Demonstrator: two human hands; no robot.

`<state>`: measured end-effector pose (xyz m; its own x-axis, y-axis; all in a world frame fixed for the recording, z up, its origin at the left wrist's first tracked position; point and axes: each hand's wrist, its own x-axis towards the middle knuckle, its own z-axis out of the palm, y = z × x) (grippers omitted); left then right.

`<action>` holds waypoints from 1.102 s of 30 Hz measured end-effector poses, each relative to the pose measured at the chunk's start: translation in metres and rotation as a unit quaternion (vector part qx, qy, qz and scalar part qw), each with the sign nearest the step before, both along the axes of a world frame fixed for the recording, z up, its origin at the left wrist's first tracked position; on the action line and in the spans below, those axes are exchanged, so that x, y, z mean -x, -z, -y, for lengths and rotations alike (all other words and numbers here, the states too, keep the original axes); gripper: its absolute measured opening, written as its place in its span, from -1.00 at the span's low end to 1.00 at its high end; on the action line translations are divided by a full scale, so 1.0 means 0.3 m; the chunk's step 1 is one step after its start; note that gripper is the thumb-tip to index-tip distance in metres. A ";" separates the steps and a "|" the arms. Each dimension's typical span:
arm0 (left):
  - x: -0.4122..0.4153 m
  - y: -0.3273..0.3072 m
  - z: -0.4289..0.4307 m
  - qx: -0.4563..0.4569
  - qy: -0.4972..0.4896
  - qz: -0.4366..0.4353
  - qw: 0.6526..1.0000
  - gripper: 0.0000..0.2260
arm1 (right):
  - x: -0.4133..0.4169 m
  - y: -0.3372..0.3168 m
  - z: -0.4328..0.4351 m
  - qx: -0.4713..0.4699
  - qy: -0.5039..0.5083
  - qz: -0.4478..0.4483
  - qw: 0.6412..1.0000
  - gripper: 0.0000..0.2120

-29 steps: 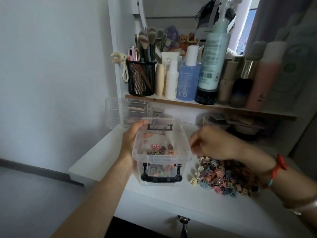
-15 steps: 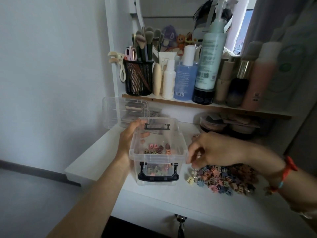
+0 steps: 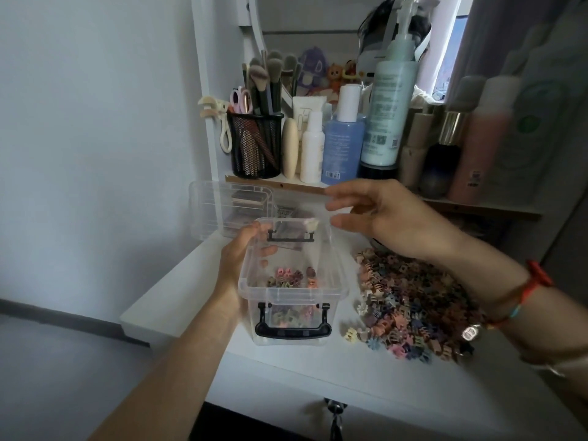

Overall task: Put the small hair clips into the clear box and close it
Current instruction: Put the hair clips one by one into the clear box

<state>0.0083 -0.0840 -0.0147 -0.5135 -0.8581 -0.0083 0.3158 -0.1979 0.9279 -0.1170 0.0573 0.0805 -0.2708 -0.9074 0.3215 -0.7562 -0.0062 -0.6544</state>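
left hand (image 3: 241,259) gripped the clear box (image 3: 292,296) by its side. right hand (image 3: 391,218) hovered above it, fingers (image 3: 345,205) spread, holding nothing. hair clips (image 3: 410,303) lay heaped on the tabletop (image 3: 286,370) beside it. they looked light and stiff, likely best pinched a few at once.

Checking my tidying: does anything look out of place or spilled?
A blurred cream clip hangs by the clear box's far rim, near the open right hand; perched or falling, unclear. The clip pile lies loose beside it.

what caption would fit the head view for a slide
Left hand holds the lidless clear box while the right hand hovers open above it, hair clips piled alongside.
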 end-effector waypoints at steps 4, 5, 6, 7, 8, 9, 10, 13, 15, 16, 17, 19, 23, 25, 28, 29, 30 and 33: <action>0.000 0.004 0.005 -0.003 0.005 -0.006 1.000 -0.84 | 0.030 0.047 -0.015 -0.094 0.032 -0.068 0.993 -0.85; 0.000 0.003 0.005 -0.003 0.003 -0.005 1.000 -0.82 | 0.034 0.071 -0.024 -0.153 0.017 -0.100 0.983 -0.86; 0.001 0.001 0.004 -0.002 0.002 -0.006 1.000 -0.82 | 0.032 0.097 -0.031 -0.212 -0.007 -0.134 0.968 -0.86; 0.001 -0.001 0.001 -0.003 0.003 -0.005 1.000 -0.83 | 0.027 0.122 -0.037 -0.256 -0.033 -0.159 0.953 -0.86; 0.000 -0.001 -0.001 -0.003 0.001 -0.002 1.000 -0.85 | 0.019 0.142 -0.040 -0.284 -0.053 -0.178 0.941 -0.87; -0.002 -0.002 -0.006 -0.004 -0.001 -0.001 1.000 -0.86 | 0.015 0.155 -0.042 -0.298 -0.064 -0.193 0.933 -0.89; -0.003 -0.003 -0.009 -0.005 -0.003 0.000 1.000 -0.87 | 0.014 0.158 -0.040 -0.300 -0.063 -0.206 0.929 -0.89; -0.003 -0.005 -0.016 -0.013 -0.007 -0.006 1.000 -0.82 | 0.033 0.120 -0.023 -0.206 0.016 -0.203 0.957 -0.90; -0.003 -0.009 -0.019 -0.016 -0.008 -0.006 1.000 -0.81 | 0.031 0.068 -0.010 -0.058 0.065 -0.105 0.991 -0.92; -0.003 -0.010 -0.019 -0.013 -0.010 -0.004 1.000 -0.81 | 0.021 0.044 -0.004 0.002 0.059 -0.044 0.997 -0.93; -0.004 -0.012 -0.020 -0.006 -0.013 0.001 1.000 -0.81 | 0.008 0.024 0.000 0.030 0.041 -0.002 0.999 -0.93; -0.004 -0.015 -0.025 0.004 -0.016 0.009 1.000 -0.82 | -0.010 0.008 0.006 0.014 0.008 -0.011 1.000 -0.86; -0.003 -0.009 -0.018 0.008 -0.016 0.009 1.000 -0.81 | 0.015 0.031 -0.013 -0.050 0.006 -0.090 0.995 -0.96; -0.003 -0.003 -0.008 0.013 -0.016 0.013 1.000 -0.81 | 0.022 0.055 -0.038 -0.163 -0.043 -0.095 0.981 -0.93; -0.002 0.002 -0.003 0.014 -0.022 0.014 1.000 -0.82 | -0.009 0.115 -0.069 -0.300 -0.115 -0.111 0.940 -0.85; -0.003 0.002 -0.003 0.014 -0.023 0.013 1.000 -0.82 | -0.021 0.136 -0.073 -0.308 -0.125 -0.117 0.936 -0.83; -0.003 0.000 -0.007 0.013 -0.023 0.012 1.000 -0.82 | -0.029 0.151 -0.073 -0.308 -0.130 -0.126 0.934 -0.83; -0.004 -0.004 -0.017 0.007 -0.025 0.010 1.000 -0.81 | -0.011 0.147 -0.067 -0.290 -0.113 -0.139 0.940 -0.86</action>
